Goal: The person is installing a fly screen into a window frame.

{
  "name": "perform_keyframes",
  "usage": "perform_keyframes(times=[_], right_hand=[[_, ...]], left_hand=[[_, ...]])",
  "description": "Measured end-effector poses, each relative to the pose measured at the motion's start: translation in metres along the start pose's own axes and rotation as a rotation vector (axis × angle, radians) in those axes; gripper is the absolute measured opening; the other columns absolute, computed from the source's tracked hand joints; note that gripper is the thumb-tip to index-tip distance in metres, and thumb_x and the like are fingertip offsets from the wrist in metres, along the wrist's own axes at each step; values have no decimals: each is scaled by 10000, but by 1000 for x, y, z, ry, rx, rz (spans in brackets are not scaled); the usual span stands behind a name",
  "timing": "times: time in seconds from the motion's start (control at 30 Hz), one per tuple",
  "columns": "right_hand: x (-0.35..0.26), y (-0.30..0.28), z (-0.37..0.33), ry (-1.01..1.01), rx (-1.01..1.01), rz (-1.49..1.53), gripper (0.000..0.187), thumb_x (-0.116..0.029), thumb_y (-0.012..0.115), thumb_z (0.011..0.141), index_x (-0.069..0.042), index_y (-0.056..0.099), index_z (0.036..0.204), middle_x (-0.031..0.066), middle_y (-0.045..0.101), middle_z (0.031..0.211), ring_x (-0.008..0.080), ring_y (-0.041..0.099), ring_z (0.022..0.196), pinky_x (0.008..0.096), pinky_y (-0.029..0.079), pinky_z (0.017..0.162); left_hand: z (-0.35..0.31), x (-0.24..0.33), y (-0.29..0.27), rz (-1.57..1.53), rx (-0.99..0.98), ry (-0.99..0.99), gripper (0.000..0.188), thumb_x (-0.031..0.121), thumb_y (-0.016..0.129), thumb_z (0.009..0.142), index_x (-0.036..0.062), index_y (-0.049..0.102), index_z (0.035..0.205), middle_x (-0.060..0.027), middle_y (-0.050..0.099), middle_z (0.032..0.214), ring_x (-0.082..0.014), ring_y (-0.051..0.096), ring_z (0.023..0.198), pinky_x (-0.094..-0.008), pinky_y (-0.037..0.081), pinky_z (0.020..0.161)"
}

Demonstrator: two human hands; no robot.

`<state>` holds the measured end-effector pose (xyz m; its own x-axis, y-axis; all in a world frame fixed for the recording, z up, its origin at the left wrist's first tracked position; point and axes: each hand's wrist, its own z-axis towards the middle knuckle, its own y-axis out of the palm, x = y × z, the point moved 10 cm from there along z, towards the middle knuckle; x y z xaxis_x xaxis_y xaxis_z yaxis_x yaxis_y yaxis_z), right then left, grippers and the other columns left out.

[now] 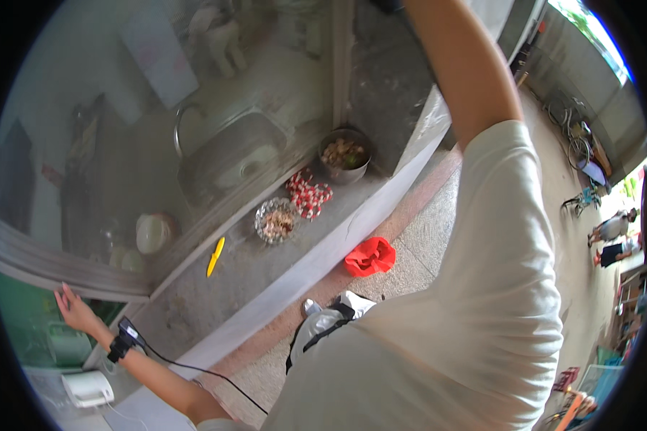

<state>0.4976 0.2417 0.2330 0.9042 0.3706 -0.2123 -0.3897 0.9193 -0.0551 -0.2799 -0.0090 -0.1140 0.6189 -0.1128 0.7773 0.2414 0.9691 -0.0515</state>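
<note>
Window frame (115, 294) at left hand (83, 314), cannot tell grip; right hand unseen; grey ledge (216, 296) holds bowls (274, 221); sink (226, 161) beyond.

Window (115, 194), large, hazy but see-through, its glass set in a grey frame (43, 267), stands upright along the far side of the ledge (194, 291), extending from left to right.

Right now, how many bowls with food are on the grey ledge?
2: a metal bowl at the right, and a clear glass bowl nearer the yellow knife.
</note>
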Motion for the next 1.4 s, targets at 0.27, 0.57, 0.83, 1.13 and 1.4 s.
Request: perform_keyframes(times=[0.27, 0.57, 0.83, 1.13, 1.4], right_hand=[[-7, 14, -95, -7, -7, -26, 469, 8, 430, 737, -1, 364, 1201, 313, 378, 1106, 449, 405, 1013, 502, 394, 803], [-18, 21, -111, 112, -11, -55, 495, -75, 483, 775, 30, 321, 1231, 225, 365, 1123, 369, 391, 1005, 435, 406, 798], [-15, 8, -113, 132, -52, -72, 557, -16, 498, 702, 20, 325, 1230, 191, 328, 1241, 345, 360, 1098, 437, 363, 858], [-8, -2, -93, 135, -98, -185, 380, -171, 456, 828, 73, 410, 1115, 230, 419, 1115, 353, 417, 1010, 408, 382, 819], [-34, 7, -115, 190, -210, -87, 603, -84, 542, 727, 49, 281, 1254, 246, 304, 1260, 387, 330, 1140, 431, 304, 941]], left_hand=[[-22, 27, 0, 448, 48, 306, 456, 249, 497, 865, -60, 431, 1193, -232, 443, 1143, -318, 448, 1041, -358, 361, 885], [-4, 4, -31, 162, -6, 282, 393, 187, 512, 861, -75, 462, 1149, -204, 559, 957, -296, 552, 828, -319, 435, 760], [-38, 123, -18, 59, -103, 106, 370, 246, 534, 852, -31, 525, 1097, -165, 561, 1079, -244, 561, 908, -323, 438, 789], [-29, 106, 5, 387, 54, 281, 299, 188, 527, 807, -30, 559, 1008, -168, 558, 937, -341, 539, 839, -381, 436, 716], [-44, 133, -15, 433, 157, 434, 323, 87, 527, 784, -78, 512, 1060, -168, 461, 1132, -327, 449, 1018, -380, 393, 841]])
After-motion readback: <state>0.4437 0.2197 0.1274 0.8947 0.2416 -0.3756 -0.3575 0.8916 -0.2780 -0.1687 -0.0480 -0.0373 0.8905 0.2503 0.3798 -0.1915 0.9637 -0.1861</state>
